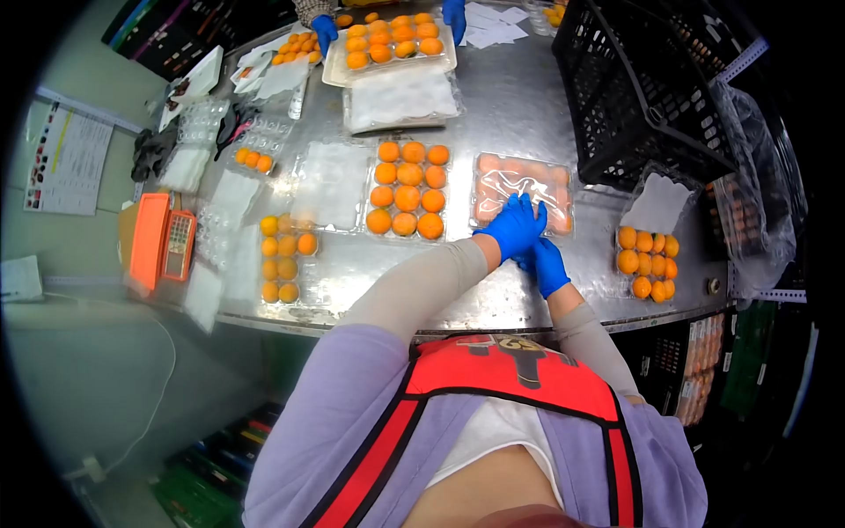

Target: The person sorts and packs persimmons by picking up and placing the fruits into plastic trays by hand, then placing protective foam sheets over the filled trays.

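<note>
- Right of centre in the frame, on the metal table (519, 79), lies the covered pack (521, 169): roughly square, round pale-orange fruit dulled under clear plastic. White glare streaks cross the plastic; cannot tell whether film or lid.
- Left hand (513, 227), blue-gloved, rests over the pack's lower part, fingers extended and spread slightly, not closed round anything.
- Right hand (547, 266), same glove, sits at the pack's lower edge, partly behind the left. Grip: cannot tell.
- Just left of the pack: open clear tray (407, 189) of bare orange fruit, three columns of four, colour much brighter than under the plastic.
- Lower right of the frame: another fruit tray (647, 264), beside the large black crate's (651, 114) lower end.
- Writing: printed sheet (70, 158) at far left bears rows of text and a column of small pictures, too small to read. Orange-cased keypad device (179, 245) nearby; key marks illegible. Print on red chest piece (510, 365) cannot be read.
- Cut off: at the top edge, a co-worker shows only as a checked sleeve (312, 9) and two gloved hands (325, 33) at a white tray (440, 63) of fruit.
- Hidden: fruit beneath the left hand; count in the pack uncertain. Frame corners fall into black.
</note>
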The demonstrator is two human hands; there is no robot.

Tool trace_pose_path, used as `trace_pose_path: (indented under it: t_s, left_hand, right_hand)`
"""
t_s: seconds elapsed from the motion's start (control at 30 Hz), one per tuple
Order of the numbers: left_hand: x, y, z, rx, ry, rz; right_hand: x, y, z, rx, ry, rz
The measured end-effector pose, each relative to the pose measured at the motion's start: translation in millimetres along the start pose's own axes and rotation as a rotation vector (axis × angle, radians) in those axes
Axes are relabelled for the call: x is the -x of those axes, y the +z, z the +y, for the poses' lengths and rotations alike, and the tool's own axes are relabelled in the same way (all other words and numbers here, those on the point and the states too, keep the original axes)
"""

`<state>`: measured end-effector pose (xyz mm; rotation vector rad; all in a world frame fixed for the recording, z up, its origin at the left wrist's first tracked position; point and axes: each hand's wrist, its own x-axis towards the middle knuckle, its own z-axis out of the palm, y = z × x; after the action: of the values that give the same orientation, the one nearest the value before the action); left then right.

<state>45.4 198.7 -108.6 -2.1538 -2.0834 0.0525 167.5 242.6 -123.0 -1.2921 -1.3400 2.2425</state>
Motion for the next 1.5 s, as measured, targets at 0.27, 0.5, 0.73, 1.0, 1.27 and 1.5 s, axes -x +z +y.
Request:
trace_pose_path:
  t_s: [0.27,0.5,0.73,1.0,1.27,1.5]
  left_hand:
    - [0,-4,-21,0.037,0.102,0.256]
    - [-6,-21,-26,0.528,0.0,-0.104]
    - [-8,-36,-42,0.286,-0.058,0.132]
    - [-19,-89,-126,0.002,-0.265,0.257]
    - [-20,-82,-155,0.216,-0.349,0.507]
    - [18,-87,-134,0.325,-0.332,0.731]
  right_hand:
    - [-8,31,-16,-0.24,0.102,0.044]
    - [-40,17,15,-0.249,0.242,-0.092]
    - [-29,13,11,-0.195,0.293,-0.043]
    - [-28,8,12,-0.125,0.321,-0.077]
    - [2,1,-13,-0.087,0.187,-0.132]
    - [-9,-8,-63,0.945,-0.957,0.187]
